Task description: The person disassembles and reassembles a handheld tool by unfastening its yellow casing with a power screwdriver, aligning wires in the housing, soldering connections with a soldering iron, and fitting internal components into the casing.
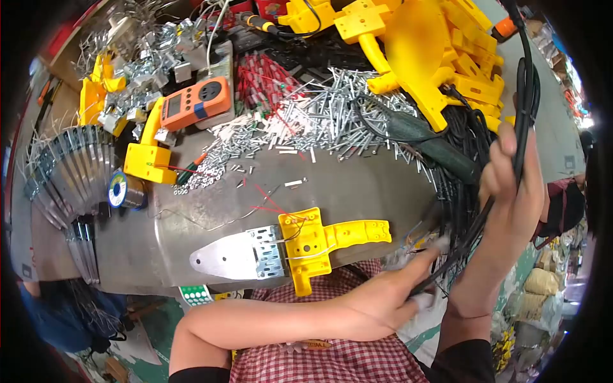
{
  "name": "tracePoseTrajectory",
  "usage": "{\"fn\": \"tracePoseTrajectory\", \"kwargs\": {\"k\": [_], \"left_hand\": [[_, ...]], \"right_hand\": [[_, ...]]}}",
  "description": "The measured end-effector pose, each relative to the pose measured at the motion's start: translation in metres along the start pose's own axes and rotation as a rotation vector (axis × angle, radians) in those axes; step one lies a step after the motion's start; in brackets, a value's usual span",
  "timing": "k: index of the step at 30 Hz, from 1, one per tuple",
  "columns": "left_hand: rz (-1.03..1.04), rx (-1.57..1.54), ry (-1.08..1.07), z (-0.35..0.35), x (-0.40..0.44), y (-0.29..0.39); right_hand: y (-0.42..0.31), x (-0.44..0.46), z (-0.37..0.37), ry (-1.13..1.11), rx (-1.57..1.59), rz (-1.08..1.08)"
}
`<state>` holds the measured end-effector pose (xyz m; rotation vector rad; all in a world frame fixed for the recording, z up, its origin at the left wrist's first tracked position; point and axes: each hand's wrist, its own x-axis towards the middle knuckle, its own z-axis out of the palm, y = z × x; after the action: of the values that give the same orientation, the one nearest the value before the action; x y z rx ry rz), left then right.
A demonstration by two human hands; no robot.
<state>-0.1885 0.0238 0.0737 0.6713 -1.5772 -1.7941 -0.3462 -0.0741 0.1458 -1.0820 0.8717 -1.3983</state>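
At the right side, my right hand (511, 169) is raised with its fingers wrapped round a black cable (525, 96) that runs up out of view. Lower and nearer my body, my left hand (396, 297) reaches across to the right, slightly blurred, its fingers closed on the lower part of the black cable. Left of that hand, a yellow handle shell (308, 247) lies open on the table, with red and white wires inside. A silver pointed metal plate (233, 256) adjoins the shell's left side.
Behind lie a heap of screws (345, 115), an orange meter (195, 102) and yellow shells (469, 70). A solder spool (126, 190) and fanned metal plates (76, 166) are at left. A black cable bundle (469, 134) hangs over the table's right edge.
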Motion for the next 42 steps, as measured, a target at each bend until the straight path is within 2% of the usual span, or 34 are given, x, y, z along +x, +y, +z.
{"fn": "tracePoseTrajectory", "kwargs": {"k": [1, 3, 4, 6, 7, 8, 9, 10, 11, 12, 13, 14, 15, 16, 17, 19, 20, 21, 23, 24, 25, 27, 29, 31, 35, 37, 38, 42], "left_hand": [[-0.029, 0.125, -0.034, -0.011, -0.01, 0.003], [0.04, 0.549, 0.091, -0.037, -0.034, -0.004], [0.113, 0.74, 0.239, -0.045, -0.042, -0.008], [0.045, 0.858, 0.283, -0.055, -0.048, -0.007], [0.02, 0.905, 0.274, -0.059, -0.047, -0.005], [0.01, 0.913, 0.273, -0.064, -0.043, -0.004], [0.024, 0.993, 0.352, -0.068, -0.038, -0.005], [0.041, 1.073, 0.425, -0.073, -0.034, -0.005], [0.036, 1.078, 0.41, -0.079, -0.03, -0.006], [0.019, 1.007, 0.543, -0.087, -0.027, -0.007], [0.001, 0.931, 0.675, -0.092, -0.024, -0.007], [-0.006, 0.932, 0.667, -0.095, -0.021, -0.007], [-0.037, 0.698, 0.688, -0.098, -0.019, -0.006], [-0.069, 0.466, 0.704, -0.1, -0.017, -0.006], [-0.081, 0.471, 0.699, -0.102, -0.014, -0.005], [0.092, 0.344, 0.802, -0.107, -0.006, -0.003], [0.082, 0.458, 0.785, -0.111, -0.005, -0.003], [0.075, 0.461, 0.779, -0.117, -0.005, -0.002], [-0.036, 1.122, 0.66, -0.128, -0.006, 0.0], [-0.233, 1.085, 0.632, -0.134, -0.007, -0.003], [-0.233, 1.088, 0.633, -0.136, -0.009, -0.013], [-0.199, 1.433, 0.498, -0.138, -0.013, -0.035], [-0.264, 1.409, 0.485, -0.139, -0.013, -0.04], [-0.151, 1.411, 0.475, -0.143, -0.013, -0.042], [-0.184, 1.274, 0.572, -0.141, -0.021, -0.033], [-0.164, 1.044, 0.74, -0.139, -0.028, -0.022], [-0.068, 1.036, 0.751, -0.138, -0.03, -0.017], [-0.08, 0.934, 0.791, -0.131, -0.043, -0.019]], "right_hand": [[0.006, 0.014, -0.009, 0.124, -0.018, -0.092], [0.012, 0.034, -0.071, -0.14, -0.108, -0.093], [0.03, 0.034, -0.071, -0.14, -0.1, -0.091], [0.067, 0.026, -0.06, 0.325, -1.431, -0.563], [0.079, 0.013, -0.047, 0.189, -1.438, -0.708], [0.091, -0.002, -0.024, -0.005, -1.238, -0.586], [0.084, -0.013, -0.005, -0.476, -1.322, -0.539], [0.095, -0.024, 0.005, -0.695, -1.059, -0.326], [0.101, -0.027, 0.009, -0.819, -0.932, -0.089], [0.116, -0.026, 0.011, -0.73, -0.951, -0.298], [0.118, -0.024, 0.012, -0.723, -0.947, -0.293], [0.119, -0.022, 0.013, -0.729, -0.899, -0.214], [0.121, -0.019, 0.014, -0.739, -0.847, -0.137], [0.119, -0.016, 0.019, -0.69, -0.781, -0.161], [0.116, -0.014, 0.023, -0.685, -0.77, -0.154], [0.106, -0.009, 0.028, -0.78, -0.407, 0.239], [0.098, -0.006, 0.032, -0.77, -0.367, 0.345], [0.105, -0.003, 0.028, -0.764, -0.361, 0.348], [0.135, 0.001, 0.013, -0.62, -0.804, -0.148], [0.151, 0.004, 0.002, -0.562, -0.879, -0.202], [0.148, 0.003, 0.002, -0.563, -0.876, -0.204], [0.14, 0.0, 0.004, -0.523, -0.856, 0.155], [0.142, -0.004, 0.004, -0.531, -0.862, 0.187], [0.145, -0.006, 0.004, -0.527, -0.568, 0.187], [0.125, -0.009, 0.018, -0.514, -0.561, 0.251], [0.125, -0.013, 0.022, -0.52, -0.556, 0.183], [0.123, -0.014, 0.022, -0.519, -0.542, 0.172], [0.117, -0.02, 0.029, -0.522, -0.547, 0.267]]}}
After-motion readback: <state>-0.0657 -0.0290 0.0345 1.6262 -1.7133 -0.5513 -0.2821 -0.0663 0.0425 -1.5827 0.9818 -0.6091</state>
